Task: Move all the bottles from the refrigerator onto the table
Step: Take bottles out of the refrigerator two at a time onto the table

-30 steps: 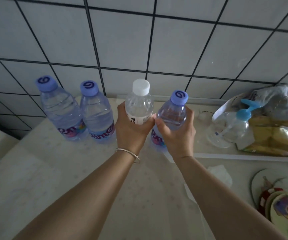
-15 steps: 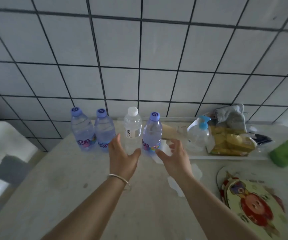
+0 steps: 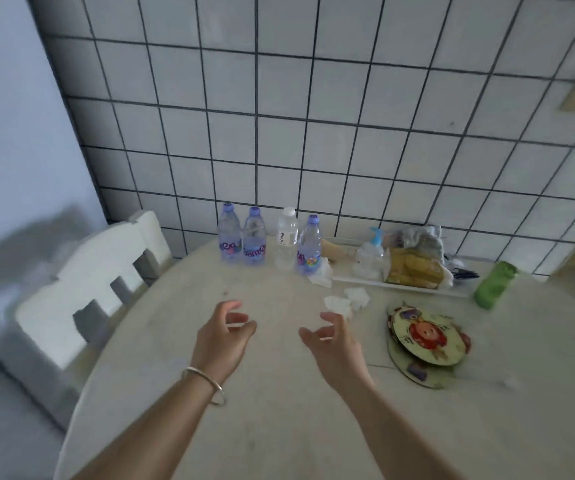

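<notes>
Evidently this is the gap between placing and fetching: the left hand [image 3: 224,336] and the right hand [image 3: 331,341] hover over the tabletop [image 3: 279,410], both empty, fingers loosely curled and apart. Well beyond the fingertips, four bottles stand upright in a row against the tiled wall: two purple-capped bottles [image 3: 242,239] touching, a white-capped bottle [image 3: 286,239] just beside them, and another purple-capped bottle [image 3: 309,245] beyond the right hand. The refrigerator is not in view, so whether more bottles remain cannot be told; the next move likely calls for turning away to check it.
</notes>
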### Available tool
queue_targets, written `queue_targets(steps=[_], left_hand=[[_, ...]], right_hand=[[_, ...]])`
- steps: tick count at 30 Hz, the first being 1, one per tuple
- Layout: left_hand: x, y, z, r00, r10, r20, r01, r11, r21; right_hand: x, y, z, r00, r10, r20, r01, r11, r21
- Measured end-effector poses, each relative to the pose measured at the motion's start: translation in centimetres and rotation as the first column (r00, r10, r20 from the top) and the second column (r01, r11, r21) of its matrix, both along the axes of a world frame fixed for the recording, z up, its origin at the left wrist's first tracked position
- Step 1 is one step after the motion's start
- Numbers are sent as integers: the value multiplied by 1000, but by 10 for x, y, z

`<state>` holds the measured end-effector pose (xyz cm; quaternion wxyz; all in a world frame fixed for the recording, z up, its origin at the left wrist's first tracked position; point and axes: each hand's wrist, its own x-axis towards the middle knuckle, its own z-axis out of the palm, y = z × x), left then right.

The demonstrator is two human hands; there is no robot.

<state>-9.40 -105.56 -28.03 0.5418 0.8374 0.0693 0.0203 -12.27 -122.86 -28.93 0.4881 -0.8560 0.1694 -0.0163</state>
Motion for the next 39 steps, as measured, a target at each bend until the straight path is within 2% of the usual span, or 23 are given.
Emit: queue_targets(steps=[6, 10, 15, 20, 25, 29, 34, 39], left_hand=[[-115, 35, 33, 1000, -22, 8, 22, 1000, -3], [-173, 63, 48, 996, -87, 31, 86, 996, 16], [-237, 106, 54, 987, -124, 102, 124, 992, 14], [-307, 160, 46, 979, -172, 112, 178, 983, -45], [-373, 219, 43, 984, -146, 106, 156, 984, -90], [-410, 267, 51, 988, -97, 123, 114, 985, -133], [-452, 328, 62, 984, 5, 179, 26, 985, -173], [-489, 396, 65, 974, 132, 185, -97, 978, -186]], right_hand=[[-103, 31, 35, 994, 109, -33, -109, 994, 0], [-156, 61, 50, 991, 124, -40, -125, 992, -34], [-224, 116, 71, 992, 108, 61, -105, 992, -64], [-304, 179, 77, 990, 43, 134, -45, 999, 11], [-378, 241, 76, 990, 29, 135, -35, 998, 43], [-411, 288, 88, 976, 64, 208, -70, 997, 21], [-434, 344, 98, 949, 229, 217, -233, 972, -5], [-448, 410, 104, 875, 450, 179, -460, 888, 16]])
